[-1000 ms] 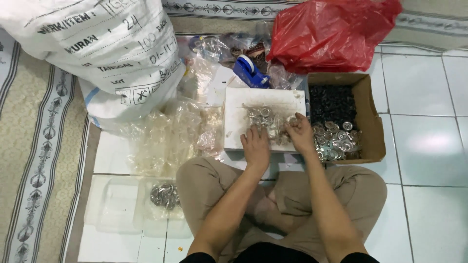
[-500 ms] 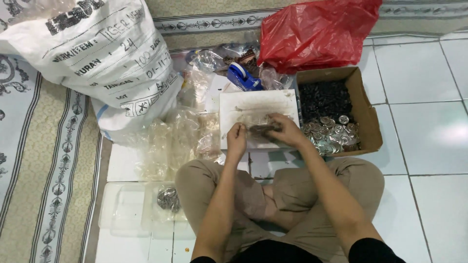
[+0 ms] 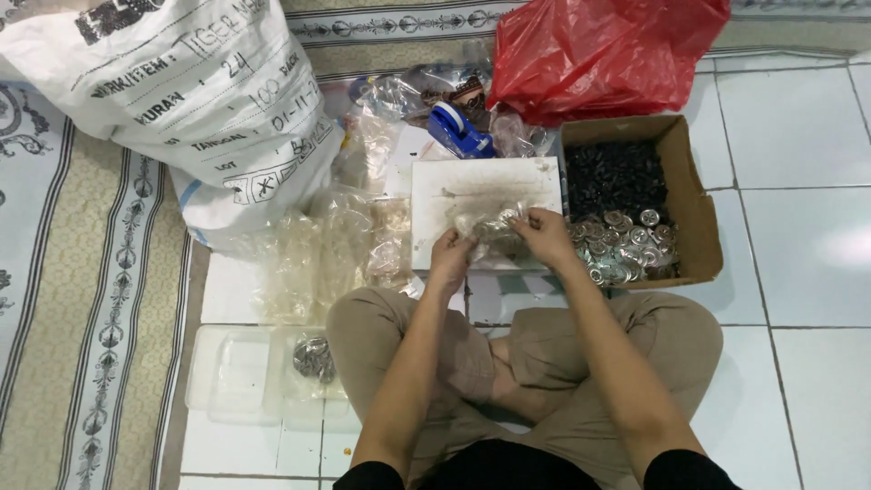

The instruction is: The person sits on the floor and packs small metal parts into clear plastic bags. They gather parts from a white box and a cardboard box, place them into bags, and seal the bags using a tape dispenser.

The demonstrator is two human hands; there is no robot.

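Your left hand (image 3: 451, 257) and right hand (image 3: 544, 236) meet over the near edge of the white board (image 3: 485, 186), and together they pinch a small clear plastic bag (image 3: 493, 227) with small metal pieces inside. Your left fingers clench the bag's left end; your right fingers grasp its right end, so the bag hangs between your two sets of fingertips, just above the board.

Just right of your right fingers sits the cardboard box (image 3: 687, 195), dark small parts in its far half and shiny round metal caps (image 3: 626, 245) in its near half. Beyond your fingers, past the far edge of the board, lies a blue tape dispenser (image 3: 456, 129), and farther still a red plastic bag (image 3: 603, 50). Left of your left fingers a heap of empty clear bags (image 3: 331, 245) spreads over the floor, with a big white sack (image 3: 181, 100) behind it. Nearer you, by your left knee, a clear plastic tray (image 3: 238, 374) holds a little cluster of metal pieces (image 3: 314, 357).
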